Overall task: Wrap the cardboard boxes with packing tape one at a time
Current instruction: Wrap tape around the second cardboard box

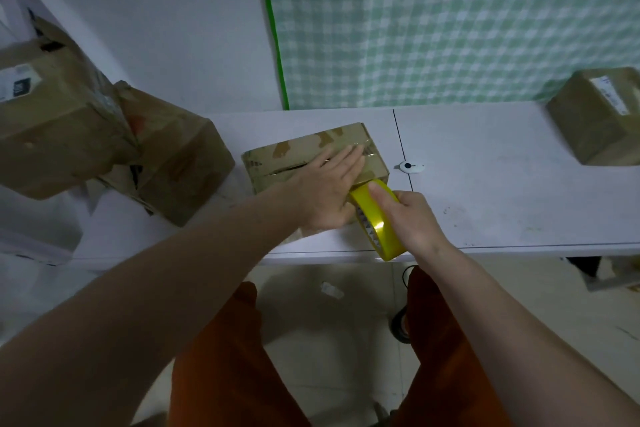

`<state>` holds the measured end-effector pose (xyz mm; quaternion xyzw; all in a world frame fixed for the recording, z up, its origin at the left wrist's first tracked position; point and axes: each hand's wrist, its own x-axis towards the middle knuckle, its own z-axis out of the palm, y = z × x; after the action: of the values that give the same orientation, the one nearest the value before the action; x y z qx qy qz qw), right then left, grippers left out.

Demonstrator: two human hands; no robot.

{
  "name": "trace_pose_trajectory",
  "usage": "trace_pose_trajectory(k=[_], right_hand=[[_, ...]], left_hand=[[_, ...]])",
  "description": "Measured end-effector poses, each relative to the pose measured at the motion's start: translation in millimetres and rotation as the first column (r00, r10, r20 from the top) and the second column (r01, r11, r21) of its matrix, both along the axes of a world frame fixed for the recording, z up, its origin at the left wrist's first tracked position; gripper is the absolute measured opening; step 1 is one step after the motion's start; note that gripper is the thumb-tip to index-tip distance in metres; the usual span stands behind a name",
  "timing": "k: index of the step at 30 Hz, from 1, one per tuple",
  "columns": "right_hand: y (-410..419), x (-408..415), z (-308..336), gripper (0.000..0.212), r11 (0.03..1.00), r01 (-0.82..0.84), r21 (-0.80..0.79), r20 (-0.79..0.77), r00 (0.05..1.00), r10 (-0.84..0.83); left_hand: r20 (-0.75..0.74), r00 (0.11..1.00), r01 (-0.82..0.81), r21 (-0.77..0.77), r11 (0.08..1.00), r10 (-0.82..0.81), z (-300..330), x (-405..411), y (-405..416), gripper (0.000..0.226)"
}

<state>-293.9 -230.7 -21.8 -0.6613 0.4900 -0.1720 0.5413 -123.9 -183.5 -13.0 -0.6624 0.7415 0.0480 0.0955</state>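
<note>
Head view: white table (502, 191) runs across, white wall and green-check curtain (450, 21) behind, tiled floor below. Boxes stacked at left (62, 135), one more far right (595, 114). Cardboard box (311, 163) being wrapped sits mid-table, near front edge. Step in hand, prob.: laying a strip over its top w/ clear tape already glossy at the right end. Left hand (329, 191) flat, fingers spread, pressing the top. Right hand (412, 218) grips yellow tape roll (377, 218) at the box's near corner. Next: pull roll down & round while holding box steady, then cut. Small white gadget (411, 167) lies just right of box, maybe a cutter.
</note>
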Motion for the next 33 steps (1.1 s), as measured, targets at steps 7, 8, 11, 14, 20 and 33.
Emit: trace_pose_trajectory(k=[7, 8, 11, 14, 20, 33], right_hand=[[-0.9, 0.7, -3.6, 0.05, 0.999, 0.034, 0.035, 0.059, 0.998, -0.036], [-0.1, 2.4, -3.1, 0.048, 0.999, 0.033, 0.036, 0.065, 0.997, -0.035], [1.7, 6.3, -4.6, 0.047, 0.999, 0.032, 0.034, 0.062, 0.997, -0.035], [2.0, 3.8, -7.0, 0.048, 0.999, 0.024, 0.037, 0.054, 0.998, -0.026], [7.0, 5.6, -7.8, 0.049, 0.998, 0.016, 0.063, 0.049, 0.999, -0.019], [6.2, 5.0, -5.5, 0.05, 0.951, 0.021, 0.309, 0.143, 0.987, -0.068]], left_hand=[[-0.101, 0.978, -0.173, 0.073, 0.982, 0.18, 3.8, 32.1, -11.8, 0.069], [-0.091, 0.973, -0.205, 0.085, 0.975, 0.212, 2.7, 34.6, -16.5, 0.071], [-0.084, 0.94, -0.318, 0.127, 0.94, 0.329, 3.3, 31.6, -29.2, 0.078], [-0.071, 0.936, -0.337, 0.114, 0.935, 0.346, 4.4, 20.7, -33.3, 0.071], [-0.167, 0.982, -0.081, 0.068, 0.994, 0.092, 14.0, 12.5, -0.4, 0.049], [-0.924, -0.118, -0.857, 0.281, 0.433, 0.365, -38.4, -26.3, 108.2, 0.1]])
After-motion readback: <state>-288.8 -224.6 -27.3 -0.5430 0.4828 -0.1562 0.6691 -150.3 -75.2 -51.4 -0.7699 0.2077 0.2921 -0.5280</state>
